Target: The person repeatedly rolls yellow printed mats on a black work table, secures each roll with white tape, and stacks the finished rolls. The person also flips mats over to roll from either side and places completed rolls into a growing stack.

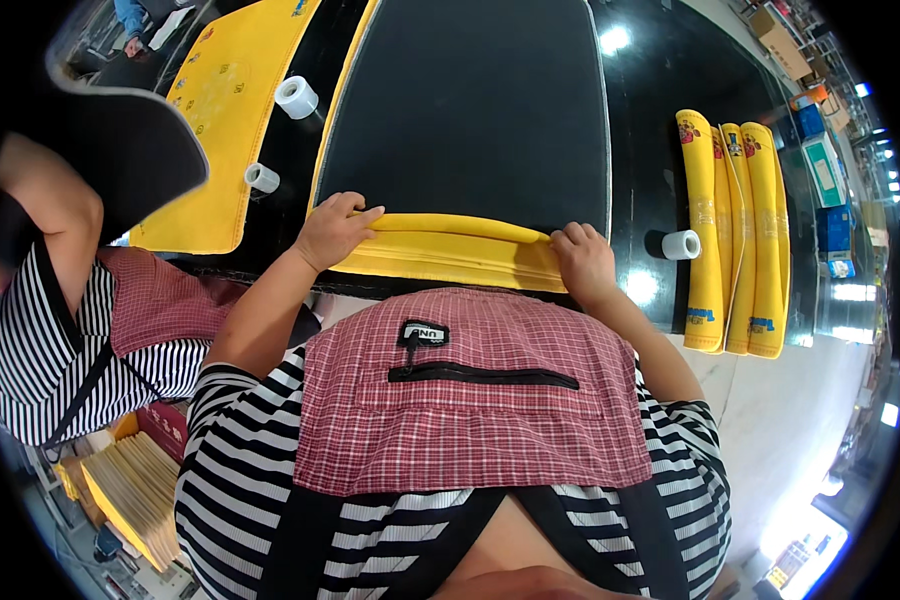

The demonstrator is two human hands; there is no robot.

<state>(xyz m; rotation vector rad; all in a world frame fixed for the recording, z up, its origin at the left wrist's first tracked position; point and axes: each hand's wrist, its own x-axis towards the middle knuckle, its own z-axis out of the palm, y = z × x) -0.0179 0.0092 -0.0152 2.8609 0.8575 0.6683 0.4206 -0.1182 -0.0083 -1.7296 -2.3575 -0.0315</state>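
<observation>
A long mat (475,110) lies black side up on the dark table in front of me. Its near end is folded over into a yellow roll (460,228), with more yellow mat beneath it. My left hand (336,232) is closed on the roll's left end, and my right hand (583,262) grips its right end, fingertips over the top edge. Parts of the fingers of both hands are hidden. The roll spans the gap between my hands.
Several rolled yellow mats (735,240) lie at the right, beside a clear tape roll (681,245). Two more tape rolls, a large one (296,97) and a small one (262,178), stand left near a flat yellow mat (225,110). A co-worker's arm (55,190) is at the left.
</observation>
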